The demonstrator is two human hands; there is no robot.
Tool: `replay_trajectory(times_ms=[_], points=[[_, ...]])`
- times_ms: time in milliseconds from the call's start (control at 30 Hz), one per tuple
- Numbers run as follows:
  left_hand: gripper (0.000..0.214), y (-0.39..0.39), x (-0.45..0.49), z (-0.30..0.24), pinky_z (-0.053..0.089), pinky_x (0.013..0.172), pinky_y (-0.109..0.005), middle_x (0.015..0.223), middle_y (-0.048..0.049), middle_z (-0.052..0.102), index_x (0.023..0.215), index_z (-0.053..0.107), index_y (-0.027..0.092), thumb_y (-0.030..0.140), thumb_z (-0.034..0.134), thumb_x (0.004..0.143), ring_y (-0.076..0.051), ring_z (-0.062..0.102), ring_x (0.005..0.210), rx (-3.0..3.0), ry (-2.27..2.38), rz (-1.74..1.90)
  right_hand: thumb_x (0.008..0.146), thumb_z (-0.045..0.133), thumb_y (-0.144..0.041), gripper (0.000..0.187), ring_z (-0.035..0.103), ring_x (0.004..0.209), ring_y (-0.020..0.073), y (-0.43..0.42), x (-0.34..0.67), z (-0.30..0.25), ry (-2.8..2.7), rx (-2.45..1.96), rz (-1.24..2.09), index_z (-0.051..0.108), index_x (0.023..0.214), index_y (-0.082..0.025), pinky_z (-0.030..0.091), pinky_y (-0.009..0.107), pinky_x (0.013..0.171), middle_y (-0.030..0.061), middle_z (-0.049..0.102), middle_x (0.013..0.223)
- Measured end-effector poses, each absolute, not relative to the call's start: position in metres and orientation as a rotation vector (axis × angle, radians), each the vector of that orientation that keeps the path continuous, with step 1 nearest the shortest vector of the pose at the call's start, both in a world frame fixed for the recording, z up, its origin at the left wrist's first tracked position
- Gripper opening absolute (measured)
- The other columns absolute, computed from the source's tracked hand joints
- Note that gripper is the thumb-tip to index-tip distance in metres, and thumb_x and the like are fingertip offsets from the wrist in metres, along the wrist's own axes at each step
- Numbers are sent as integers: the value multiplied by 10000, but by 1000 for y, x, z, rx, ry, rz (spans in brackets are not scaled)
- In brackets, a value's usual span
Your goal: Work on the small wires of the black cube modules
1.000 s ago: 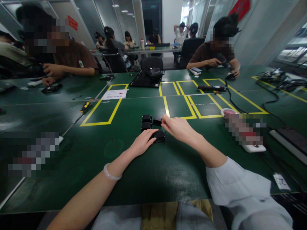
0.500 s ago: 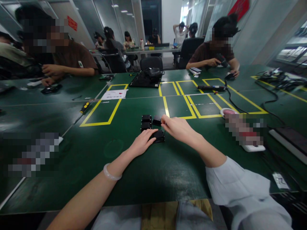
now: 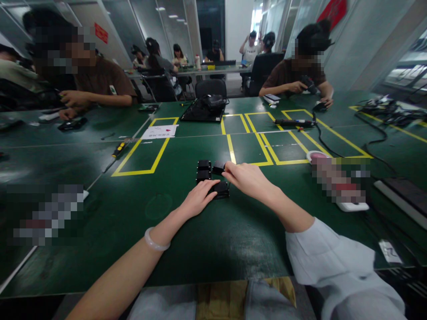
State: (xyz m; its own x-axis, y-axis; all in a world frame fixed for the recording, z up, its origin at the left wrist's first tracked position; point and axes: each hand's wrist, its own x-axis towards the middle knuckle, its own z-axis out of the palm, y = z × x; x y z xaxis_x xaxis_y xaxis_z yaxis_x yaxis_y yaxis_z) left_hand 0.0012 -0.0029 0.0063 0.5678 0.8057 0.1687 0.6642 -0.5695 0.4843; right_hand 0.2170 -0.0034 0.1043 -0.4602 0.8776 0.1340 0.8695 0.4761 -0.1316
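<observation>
Small black box-shaped pieces lie close together on the green table. My left hand (image 3: pixel 199 196) has its thumb and fingers on the left end of the nearest black block (image 3: pixel 221 189). Beyond that block, the curled fingers of my right hand (image 3: pixel 247 177) pinch the right end of another black block (image 3: pixel 218 167), which looks slightly tilted. Two more black blocks (image 3: pixel 204 165) stand in a column to the left; my left fingers partly cover the lower side of that column. My right fingertips are hidden behind the hand.
Yellow tape rectangles (image 3: pixel 231 149) mark the green table (image 3: pixel 187 253). A yellow-and-black screwdriver (image 3: pixel 119 149) and a paper sheet (image 3: pixel 159 131) lie to the left. Blurred-out objects flank me. Black cables (image 3: pixel 390 109) lie at right. Two people work across the table, one holding a dark tool (image 3: pixel 309 84).
Both hands stay almost where they were. The block in my right fingers seems to have shifted very slightly; the view itself moved a little.
</observation>
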Motion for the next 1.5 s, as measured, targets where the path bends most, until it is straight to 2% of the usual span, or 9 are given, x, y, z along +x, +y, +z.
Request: replay_trajectory(times_ms=[267,433,733,1067,1267,1500], points=[[398,-2,2,6,434,1018,-405,1280,-80,545,1382,425,228,357,384,1008,-246,511,1191,2436,1190,538,960,332,-262,228,583,673,142,-4,219,103,-2499,-1440,165,498,1095,-183,248,259,560,46,683,843],[397,-3,2,6,438,1011,-402,1274,-80,543,1383,423,227,354,386,1009,-243,517,1181,2440,1192,540,963,358,-322,217,581,670,149,-4,219,103,-2488,-1458,150,502,1055,-188,240,261,550,43,681,833],[397,-2,1,4,420,1039,-429,1313,-82,535,1373,431,219,362,389,1005,-251,512,1192,2459,1203,540,987,325,-447,322,603,688,161,-6,217,105,-2518,-1474,111,513,1031,-191,227,261,538,49,691,828],[400,-3,4,12,440,1005,-416,1271,-93,546,1375,433,209,350,389,1003,-252,519,1172,2424,1200,510,990,332,-371,282,618,695,162,-5,217,103,-2534,-1513,70,523,1089,-189,228,271,537,52,698,839],[396,-4,4,11,424,1028,-405,1288,-92,541,1370,437,198,340,393,1003,-246,509,1196,2431,1192,520,988,329,-398,304,615,684,169,-5,216,104,-2523,-1527,67,532,1067,-185,210,272,518,55,697,820],[399,-4,3,11,440,1005,-406,1273,-85,545,1376,430,212,357,382,1008,-250,517,1177,2426,1207,510,972,315,-281,249,578,650,143,-5,219,103,-2512,-1494,135,496,1115,-188,232,268,549,45,685,826]])
